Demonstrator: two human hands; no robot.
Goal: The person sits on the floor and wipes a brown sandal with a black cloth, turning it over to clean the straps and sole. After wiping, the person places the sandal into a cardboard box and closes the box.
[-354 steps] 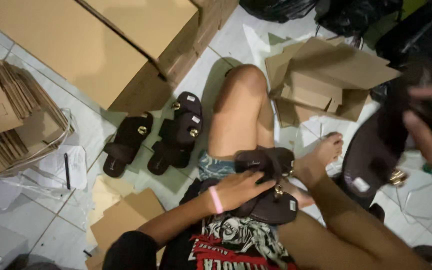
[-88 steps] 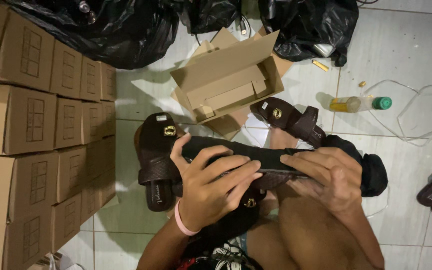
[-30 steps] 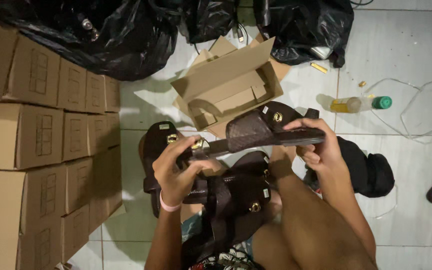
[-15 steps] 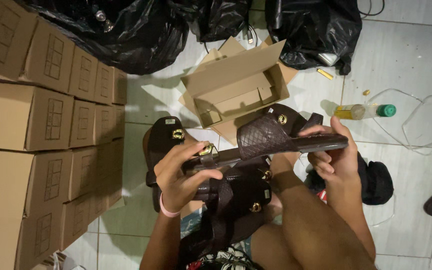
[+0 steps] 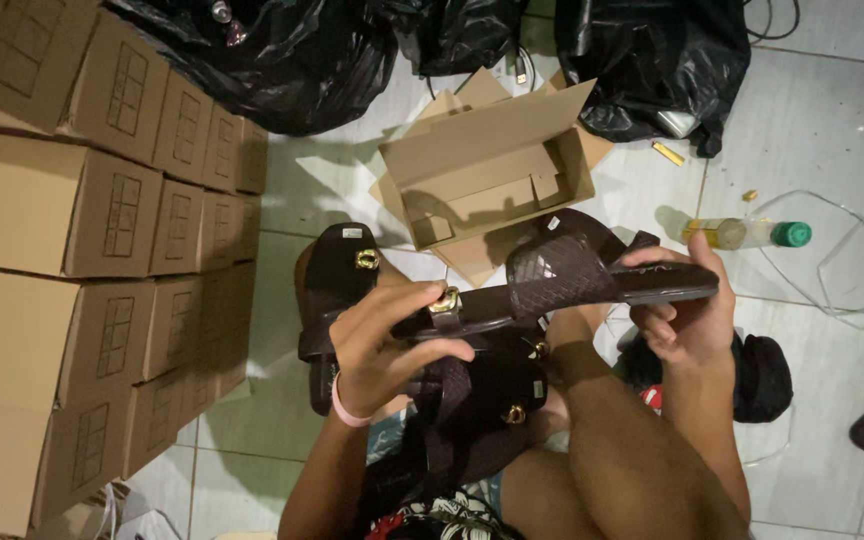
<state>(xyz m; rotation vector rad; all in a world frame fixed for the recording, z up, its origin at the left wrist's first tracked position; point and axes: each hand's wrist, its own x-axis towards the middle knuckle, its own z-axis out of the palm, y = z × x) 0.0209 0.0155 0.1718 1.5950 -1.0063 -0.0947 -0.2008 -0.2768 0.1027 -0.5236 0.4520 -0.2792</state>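
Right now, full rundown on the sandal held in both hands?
The dark brown sandal looks like leather, with a wide woven-textured strap and a gold round buckle on the toe post. It is held level, side-on, above the lap. The left hand grips the toe end, the right hand the heel. More sandals lie beneath it.

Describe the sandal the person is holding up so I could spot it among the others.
Start at the open cardboard box on the tiled floor; just below it, the left hand and right hand hold a dark brown sandal level between them. Unlike the other sandals lying on the floor and lap, it is lifted, showing its woven strap and gold buckle.
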